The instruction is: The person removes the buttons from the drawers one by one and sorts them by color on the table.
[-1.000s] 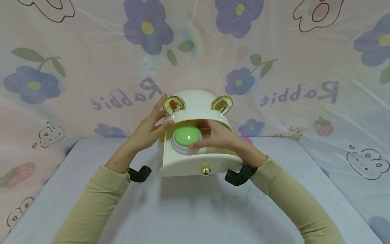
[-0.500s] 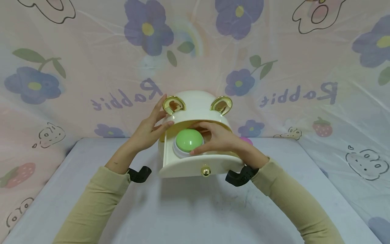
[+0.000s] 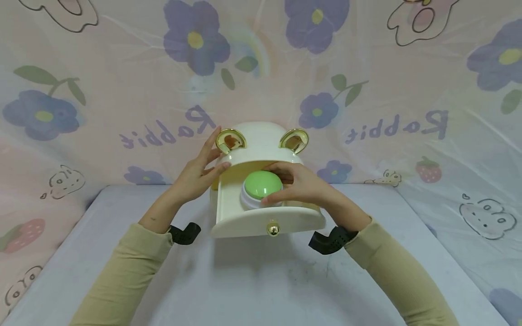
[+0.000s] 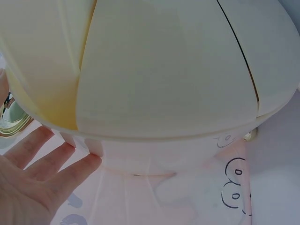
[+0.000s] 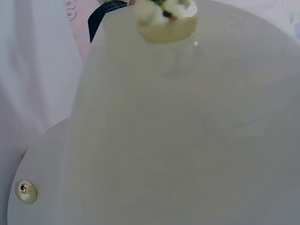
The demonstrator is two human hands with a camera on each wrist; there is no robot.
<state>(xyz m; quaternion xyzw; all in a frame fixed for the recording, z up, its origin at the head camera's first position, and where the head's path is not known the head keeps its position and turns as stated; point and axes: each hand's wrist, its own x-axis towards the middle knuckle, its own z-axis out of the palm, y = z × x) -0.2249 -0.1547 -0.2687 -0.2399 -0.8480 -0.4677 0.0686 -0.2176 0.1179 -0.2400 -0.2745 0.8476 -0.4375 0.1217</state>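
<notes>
an off-white panel fills most of the view, a shiny knob on top, a second knob lower left.

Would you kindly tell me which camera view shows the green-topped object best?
The head view: the green-topped object shows there from above, partly covered by the right hand. Neither wrist view clearly shows it; the white case takes up much of both.

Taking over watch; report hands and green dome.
Right hand holds green dome, inside pulled-out drawer. Left hand touches white case. Drawer front stands on dome's near side.
</notes>
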